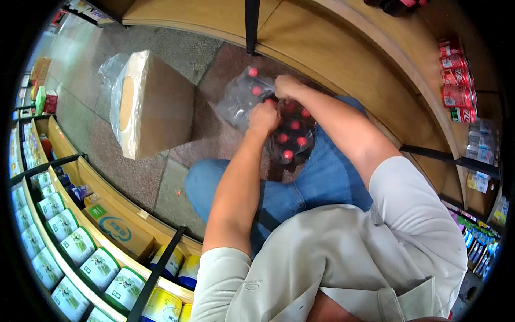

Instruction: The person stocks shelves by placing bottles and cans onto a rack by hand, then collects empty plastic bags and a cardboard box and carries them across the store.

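A pack of dark bottles with red caps (294, 125) stands on the floor between my knees, partly covered by clear plastic wrap (234, 102). My left hand (264, 116) is closed on the wrap over the middle of the pack. Just beyond it, to the right, my right hand (287, 87) is also closed on the wrap, near the pack's far edge. Several caps on the near side stick out past my hands. The fingertips of both hands are partly hidden.
On the floor to the left stands a cardboard box (163, 104) with clear plastic on its left side. Shelves with white-and-green cans (100, 268) line the left. A wooden shelf (322, 53) curves along the right, with red cans (456, 80) beyond.
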`<state>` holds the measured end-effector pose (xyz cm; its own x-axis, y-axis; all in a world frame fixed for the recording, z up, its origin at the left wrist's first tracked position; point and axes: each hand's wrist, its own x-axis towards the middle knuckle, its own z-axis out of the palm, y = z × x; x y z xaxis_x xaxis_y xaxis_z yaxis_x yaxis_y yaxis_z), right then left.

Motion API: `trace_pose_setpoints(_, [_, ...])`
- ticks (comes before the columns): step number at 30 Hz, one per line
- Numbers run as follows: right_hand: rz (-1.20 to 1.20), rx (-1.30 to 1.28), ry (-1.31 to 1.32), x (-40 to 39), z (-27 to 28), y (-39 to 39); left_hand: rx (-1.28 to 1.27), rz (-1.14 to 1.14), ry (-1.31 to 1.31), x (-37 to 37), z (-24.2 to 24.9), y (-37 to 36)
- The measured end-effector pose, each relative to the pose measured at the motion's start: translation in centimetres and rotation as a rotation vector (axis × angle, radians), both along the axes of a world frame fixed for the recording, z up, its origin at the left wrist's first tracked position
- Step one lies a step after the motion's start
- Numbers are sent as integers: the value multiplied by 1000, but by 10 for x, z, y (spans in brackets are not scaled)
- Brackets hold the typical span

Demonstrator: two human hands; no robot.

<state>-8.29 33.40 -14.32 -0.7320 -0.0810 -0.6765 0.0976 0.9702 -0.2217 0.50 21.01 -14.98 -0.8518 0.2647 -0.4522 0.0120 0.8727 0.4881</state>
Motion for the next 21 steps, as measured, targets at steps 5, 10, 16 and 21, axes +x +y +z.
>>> trace_pose_setpoints(5, [117, -5, 384, 12, 0, -5, 80, -94, 99, 8, 8, -8])
trace_pose_setpoints(10, [-90, 41, 424, -24, -72, 38, 188, -192, 163, 38, 29, -16])
trace_pose_setpoints(16, [23, 59, 443, -27, -76, 36, 60, -464, 100, 66, 61, -32])
trace_pose_setpoints(21, [-185, 7, 402, -35, -69, 28, -21, -550, 22, 89, 91, -88])
